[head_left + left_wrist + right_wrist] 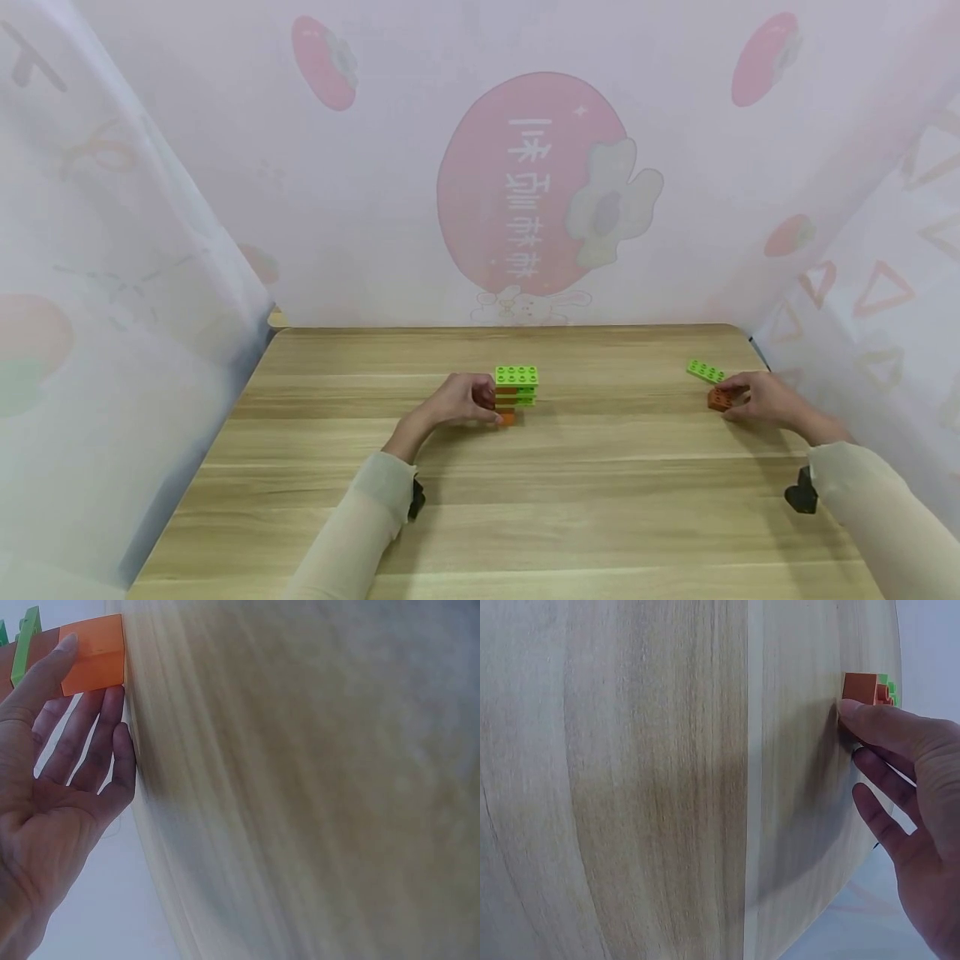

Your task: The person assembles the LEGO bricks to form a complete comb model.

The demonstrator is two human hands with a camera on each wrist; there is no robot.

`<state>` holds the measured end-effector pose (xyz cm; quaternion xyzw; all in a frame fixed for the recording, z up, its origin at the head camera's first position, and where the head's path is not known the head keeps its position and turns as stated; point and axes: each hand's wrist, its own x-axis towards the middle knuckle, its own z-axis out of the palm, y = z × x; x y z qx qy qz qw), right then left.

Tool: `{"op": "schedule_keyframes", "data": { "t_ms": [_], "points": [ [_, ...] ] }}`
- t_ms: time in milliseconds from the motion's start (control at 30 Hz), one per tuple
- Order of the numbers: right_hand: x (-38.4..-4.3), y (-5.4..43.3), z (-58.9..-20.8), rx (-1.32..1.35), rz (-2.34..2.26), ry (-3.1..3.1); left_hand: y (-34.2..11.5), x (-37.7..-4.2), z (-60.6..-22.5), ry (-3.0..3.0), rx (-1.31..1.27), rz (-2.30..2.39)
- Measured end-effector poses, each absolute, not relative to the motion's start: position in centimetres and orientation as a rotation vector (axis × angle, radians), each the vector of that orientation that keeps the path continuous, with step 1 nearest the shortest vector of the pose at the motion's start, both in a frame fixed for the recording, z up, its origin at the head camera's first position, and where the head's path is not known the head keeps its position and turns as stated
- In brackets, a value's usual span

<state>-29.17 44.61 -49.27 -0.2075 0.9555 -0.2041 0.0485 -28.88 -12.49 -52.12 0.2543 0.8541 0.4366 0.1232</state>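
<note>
My left hand (459, 398) grips a small stack of toy building bricks (517, 377) from its left side. The stack has a lime-green studded plate on top, with brown and green layers below and an orange brick (94, 652) at the bottom. In the left wrist view the thumb lies along the orange brick's face and the fingers reach behind it. Far to the right, my right hand (767, 402) pinches a brown brick (718, 401) between thumb and fingers, low at the tabletop. Just behind that brick lies a loose lime-green plate (705, 370), studs up.
Everything sits on a wood-grain table (600, 508). A pale printed curtain (390, 208) rises behind its far edge, with more sheets at left and right. Dark wrist devices (802, 492) hang at both sleeves.
</note>
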Motion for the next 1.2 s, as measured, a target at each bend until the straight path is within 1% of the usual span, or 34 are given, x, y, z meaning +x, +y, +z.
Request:
{"op": "schedule_keyframes", "data": {
  "t_ms": [333, 633, 867, 1100, 1200],
  "points": [
    [-28.9, 44.9, -49.8, -0.605, -0.655, 2.915, -12.2, -28.8, -52.1, 2.479, 0.751, 1.279],
    [-28.9, 44.2, -49.6, -0.636, -0.665, 2.952, -12.3, -28.8, -52.1, 2.511, 0.738, 1.229],
    [-29.2, 42.6, -49.1, -0.721, -0.632, 2.985, -12.4, -28.8, -51.9, 2.514, 0.741, 1.225],
    [-29.2, 40.5, -48.2, -0.740, -0.663, 2.957, -12.4, -28.7, -51.8, 2.488, 0.757, 1.259],
    [-29.4, 39.4, -48.0, -0.806, -0.675, 2.955, -12.4, -28.7, -51.9, 2.470, 0.758, 1.278]
  ]
}}
